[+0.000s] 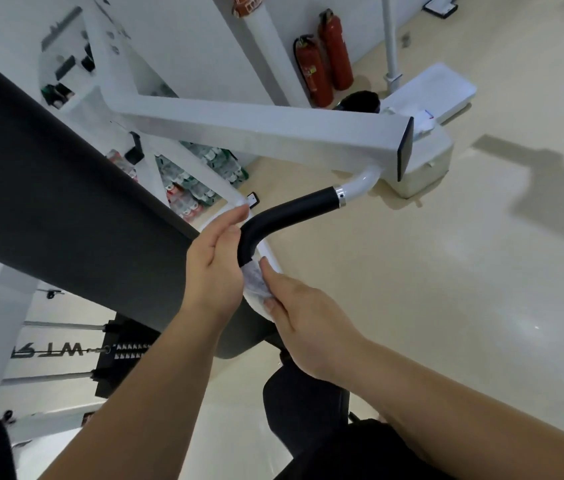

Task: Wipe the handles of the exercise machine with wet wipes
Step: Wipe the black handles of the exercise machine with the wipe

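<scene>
A black padded handle (287,211) bends from a white chrome-tipped tube on the machine's white arm (256,128) down toward me. A crumpled white wet wipe (256,285) is wrapped around the handle's lower end. My left hand (216,263) presses against the wipe and handle from the left, fingers straight and pointing up. My right hand (303,323) pinches the wipe from the right with thumb and fingers. The handle's tip is hidden under the wipe and my hands.
The machine's black back pad (65,202) fills the left, with a weight stack (124,351) below it. Two red fire extinguishers (325,60) stand by the wall. A white machine base (426,157) sits on the beige floor at right. Packs of bottles (197,181) lie behind.
</scene>
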A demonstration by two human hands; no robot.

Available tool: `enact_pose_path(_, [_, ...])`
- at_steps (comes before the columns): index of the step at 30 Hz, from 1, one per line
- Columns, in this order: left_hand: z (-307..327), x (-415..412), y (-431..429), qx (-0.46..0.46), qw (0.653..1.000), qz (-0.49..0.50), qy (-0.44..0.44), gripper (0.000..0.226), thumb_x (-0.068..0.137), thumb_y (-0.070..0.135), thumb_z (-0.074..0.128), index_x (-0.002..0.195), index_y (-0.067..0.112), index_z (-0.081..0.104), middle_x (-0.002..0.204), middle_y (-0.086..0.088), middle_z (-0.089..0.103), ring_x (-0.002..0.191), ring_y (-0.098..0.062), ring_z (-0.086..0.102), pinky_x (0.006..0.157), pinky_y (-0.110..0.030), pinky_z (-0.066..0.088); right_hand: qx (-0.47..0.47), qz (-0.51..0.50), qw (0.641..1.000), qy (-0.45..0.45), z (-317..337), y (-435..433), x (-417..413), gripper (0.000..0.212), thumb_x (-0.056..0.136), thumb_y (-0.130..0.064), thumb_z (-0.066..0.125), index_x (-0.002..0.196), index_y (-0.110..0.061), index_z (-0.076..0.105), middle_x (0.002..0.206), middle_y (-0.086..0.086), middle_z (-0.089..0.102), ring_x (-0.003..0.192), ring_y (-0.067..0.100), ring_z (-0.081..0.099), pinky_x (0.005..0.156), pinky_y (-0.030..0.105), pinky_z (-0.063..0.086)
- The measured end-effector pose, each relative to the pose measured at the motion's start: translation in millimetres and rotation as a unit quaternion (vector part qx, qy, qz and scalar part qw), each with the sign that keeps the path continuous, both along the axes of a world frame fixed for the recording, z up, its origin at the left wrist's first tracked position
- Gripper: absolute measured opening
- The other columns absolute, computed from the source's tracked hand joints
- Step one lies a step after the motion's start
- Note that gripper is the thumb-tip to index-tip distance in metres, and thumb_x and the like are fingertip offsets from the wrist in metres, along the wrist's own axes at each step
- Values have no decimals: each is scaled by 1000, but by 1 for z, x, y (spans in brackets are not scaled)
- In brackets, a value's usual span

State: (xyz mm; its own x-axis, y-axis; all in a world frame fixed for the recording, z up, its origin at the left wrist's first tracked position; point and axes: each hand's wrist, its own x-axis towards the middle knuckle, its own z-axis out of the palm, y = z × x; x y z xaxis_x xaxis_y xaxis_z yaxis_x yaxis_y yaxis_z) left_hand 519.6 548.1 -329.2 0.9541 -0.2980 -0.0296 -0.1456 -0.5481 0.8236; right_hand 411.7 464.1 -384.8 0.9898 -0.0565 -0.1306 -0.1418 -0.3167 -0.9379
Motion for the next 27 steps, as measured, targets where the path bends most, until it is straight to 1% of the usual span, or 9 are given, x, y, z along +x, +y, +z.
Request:
enact_pose_path(6, [-4, 4, 8, -8, 1000, -10, 3, 37, 106, 13, 36, 127, 20, 66, 126, 9, 67, 114, 6, 59, 90, -8, 48, 71, -83, 994, 25, 15, 13, 9, 51, 105, -37, 33, 154, -24, 25, 147, 1, 51, 131, 25, 51, 109, 46, 41])
enact_pose_path(10, [-5, 10, 11, -14, 1000, -19, 8, 38, 106, 14, 35, 126, 26, 65, 123, 12, 68, 118, -2, 60, 102, -29, 50, 68, -156, 984, 44, 25, 19, 19, 46, 101, -31, 45, 145, -20, 39, 122, 2, 65, 109, 24, 62, 94, 45, 51])
enact_pose_path(12, [-4, 12, 11, -31, 999, -23, 18, 39, 107, 15, 33, 125, 28, 65, 119, 11, 70, 117, -2, 61, 103, -30, 48, 39, -236, 970, 32, 19, 12, 24, 18, 95, -31, 57, 107, -22, 67, 95, 0, 72, 89, 20, 65, 80, 39, 53])
enact_pose_path(15, [-3, 15, 7, -51, 997, -43, 38, 39, 107, 15, 32, 129, 23, 64, 118, 10, 71, 114, 1, 62, 99, -22, 50, 52, -292, 955, 20, 15, 8, 29, 22, 88, -32, 66, 69, -22, 68, 68, -2, 69, 70, 16, 63, 66, 34, 51])
enact_pose_path(18, [-4, 20, 5, -53, 995, -66, 44, 38, 107, 14, 34, 128, 19, 65, 119, 9, 71, 114, 1, 63, 99, -23, 52, 47, -303, 952, -1, 20, 15, 33, 24, 90, -31, 56, 81, -17, 73, 70, 2, 69, 70, 20, 64, 65, 41, 53])
enact_pose_path(22, [-7, 23, 5, -51, 995, -87, 28, 37, 105, 12, 36, 122, 18, 69, 119, 5, 71, 117, -6, 63, 103, -34, 52, 48, -259, 965, -5, 26, 33, 35, 24, 101, -30, 43, 79, -24, 48, 67, -3, 55, 63, 17, 52, 59, 39, 43])
enact_pose_path(24, [-6, 24, 5, -62, 993, -91, 39, 38, 105, 11, 34, 122, 15, 69, 118, 5, 72, 116, -5, 64, 99, -29, 53, 96, -235, 967, 3, 35, 41, 36, 11, 102, -29, 39, 106, -26, 49, 88, -5, 63, 81, 15, 60, 74, 37, 50])
enact_pose_path(26, [-4, 25, 7, -76, 990, -103, 55, 39, 106, 14, 32, 122, 18, 68, 119, 7, 71, 116, -4, 63, 92, -23, 55, 136, -206, 969, 25, 44, 42, 36, 38, 100, -23, 39, 138, -25, 38, 125, 1, 60, 116, 21, 55, 104, 44, 45])
enact_pose_path(27, [-4, 27, 7, -80, 989, -107, 60, 39, 106, 16, 33, 121, 21, 68, 120, 8, 71, 116, -4, 63, 88, -21, 55, 147, -195, 969, 37, 48, 40, 36, 50, 100, -20, 38, 149, -24, 28, 144, 2, 48, 135, 22, 42, 118, 42, 31])
